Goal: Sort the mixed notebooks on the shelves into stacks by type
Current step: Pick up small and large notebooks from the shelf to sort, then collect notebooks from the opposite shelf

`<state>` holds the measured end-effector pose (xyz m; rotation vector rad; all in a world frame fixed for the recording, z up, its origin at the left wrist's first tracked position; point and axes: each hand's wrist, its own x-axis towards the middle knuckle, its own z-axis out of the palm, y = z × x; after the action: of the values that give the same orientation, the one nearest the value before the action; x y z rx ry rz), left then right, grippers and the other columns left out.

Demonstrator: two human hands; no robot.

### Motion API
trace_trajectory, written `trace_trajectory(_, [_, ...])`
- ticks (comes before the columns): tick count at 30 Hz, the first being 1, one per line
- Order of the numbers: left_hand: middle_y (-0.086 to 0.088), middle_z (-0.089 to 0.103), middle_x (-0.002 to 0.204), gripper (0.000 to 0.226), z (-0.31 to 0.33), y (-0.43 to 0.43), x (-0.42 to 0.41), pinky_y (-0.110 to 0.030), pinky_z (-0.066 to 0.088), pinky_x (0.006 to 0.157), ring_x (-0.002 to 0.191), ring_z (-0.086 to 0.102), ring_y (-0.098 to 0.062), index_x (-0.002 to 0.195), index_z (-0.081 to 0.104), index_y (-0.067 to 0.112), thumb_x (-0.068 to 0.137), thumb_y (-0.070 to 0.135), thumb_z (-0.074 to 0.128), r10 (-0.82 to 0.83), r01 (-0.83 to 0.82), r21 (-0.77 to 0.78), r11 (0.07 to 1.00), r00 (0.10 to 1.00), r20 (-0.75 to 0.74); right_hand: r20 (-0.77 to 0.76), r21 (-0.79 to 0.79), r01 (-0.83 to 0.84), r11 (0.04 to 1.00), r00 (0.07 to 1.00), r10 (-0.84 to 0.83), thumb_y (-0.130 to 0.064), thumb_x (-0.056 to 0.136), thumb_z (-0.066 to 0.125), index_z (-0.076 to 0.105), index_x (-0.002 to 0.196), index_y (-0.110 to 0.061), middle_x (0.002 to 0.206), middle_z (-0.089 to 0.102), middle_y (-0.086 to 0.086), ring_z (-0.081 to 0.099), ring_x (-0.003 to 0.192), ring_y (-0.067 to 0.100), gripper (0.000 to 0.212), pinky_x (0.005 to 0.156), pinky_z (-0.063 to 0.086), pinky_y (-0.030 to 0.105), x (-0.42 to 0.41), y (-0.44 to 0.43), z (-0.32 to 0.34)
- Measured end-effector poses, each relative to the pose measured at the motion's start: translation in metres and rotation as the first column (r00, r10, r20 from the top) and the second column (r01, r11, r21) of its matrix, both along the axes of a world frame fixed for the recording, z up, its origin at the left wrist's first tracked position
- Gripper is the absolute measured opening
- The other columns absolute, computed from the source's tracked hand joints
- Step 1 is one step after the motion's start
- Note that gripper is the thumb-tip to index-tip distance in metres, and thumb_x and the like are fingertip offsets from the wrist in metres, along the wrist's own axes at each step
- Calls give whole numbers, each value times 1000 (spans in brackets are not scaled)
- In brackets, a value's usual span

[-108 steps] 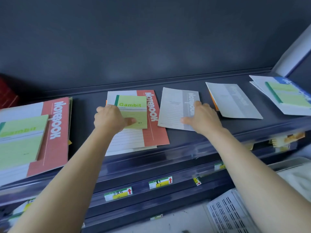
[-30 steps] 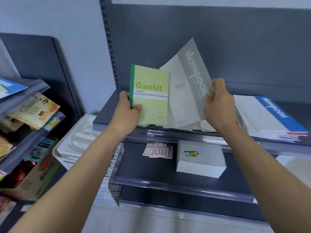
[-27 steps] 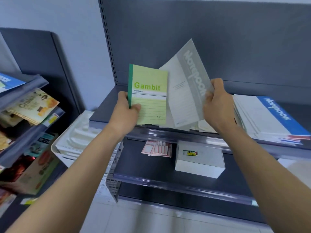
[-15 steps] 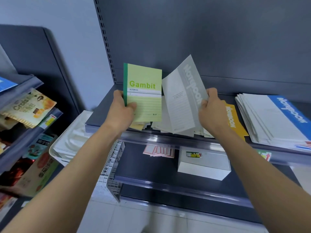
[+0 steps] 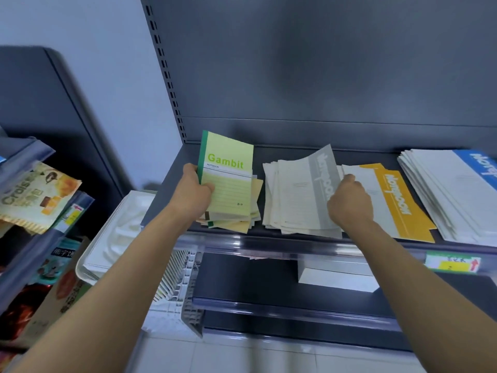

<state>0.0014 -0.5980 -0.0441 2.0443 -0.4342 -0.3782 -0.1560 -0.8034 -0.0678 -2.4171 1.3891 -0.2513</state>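
Sorting looks well advanced: the shelf carries four piles by type. The left hand grips a Gambit notebook by its spine, tilted just above the green pile, which lies left of the grey stack. The right hand, fingers curled, holds a grey notebook on top of the grey stack, its far edge lifted. The orange stack lies just right of the grey stack, and the blue stack farther right. Both held notebooks are yet to be released. Whether other shelves hold more, I cannot tell.
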Motion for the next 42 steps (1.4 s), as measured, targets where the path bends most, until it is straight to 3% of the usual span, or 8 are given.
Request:
trace_trajectory(4, [-2,50,102,17,-5,-10,9,-24,41,61,85,50,-16,110,32,11,97,4,40,-73,76,101,992,997,-32,-126,-226,-57,973,992,29,-10,88,52,42,124,0,123,48,23,44,114,38,39,91,39,44,6,-3,13])
trace_trajectory(7, [-6,50,106,25,-10,-16,16,-32,41,71,90,48,-21,120,35,4,96,5,42,-96,95,237,967,995,-7,-51,-241,-187,952,982,180,-15,92,51,48,124,-5,124,50,19,43,114,36,34,91,38,41,17,1,32])
trace_trajectory(13, [-12,56,114,30,-17,-19,25,-27,38,62,87,48,-22,117,43,1,92,12,55,-79,46,383,922,994,71,82,-247,-391,887,903,421,-20,94,51,52,121,-10,120,54,11,46,111,28,29,94,39,40,45,22,64])
trace_trajectory(16, [-15,55,114,38,-19,-17,23,-37,46,76,98,53,-29,112,41,3,89,25,61,-73,13,510,860,993,96,102,-253,-485,838,848,521,-23,93,53,52,122,-12,122,53,8,45,113,25,30,97,37,39,60,31,77])
trace_trajectory(20, [-13,44,123,56,-16,-18,24,-42,36,95,116,43,-33,119,39,7,84,42,64,-144,-121,702,702,941,306,142,-283,-585,760,758,636,-24,92,55,52,122,-14,123,53,4,46,114,22,32,96,36,35,84,36,93])
trace_trajectory(25, [-10,48,119,35,12,-6,34,-38,31,90,113,43,-30,117,49,10,91,32,55,6,-250,507,825,901,435,204,-310,-696,648,617,760,-25,92,55,54,121,-15,121,54,2,47,113,20,30,94,37,32,113,45,111])
trace_trajectory(30, [-10,51,111,21,53,26,33,-45,40,91,103,48,-30,110,56,9,92,20,54,236,-422,183,888,760,606,263,-403,-760,510,438,860,-22,94,50,56,119,-14,118,55,3,49,112,21,26,95,39,35,150,66,127])
trace_trajectory(42, [-4,54,107,15,77,189,14,-45,43,90,100,52,-24,106,57,10,93,16,53,584,-802,-15,597,421,694,319,-494,-850,183,19,948,-21,93,52,56,115,-12,119,55,4,49,111,24,24,91,34,30,220,226,137])
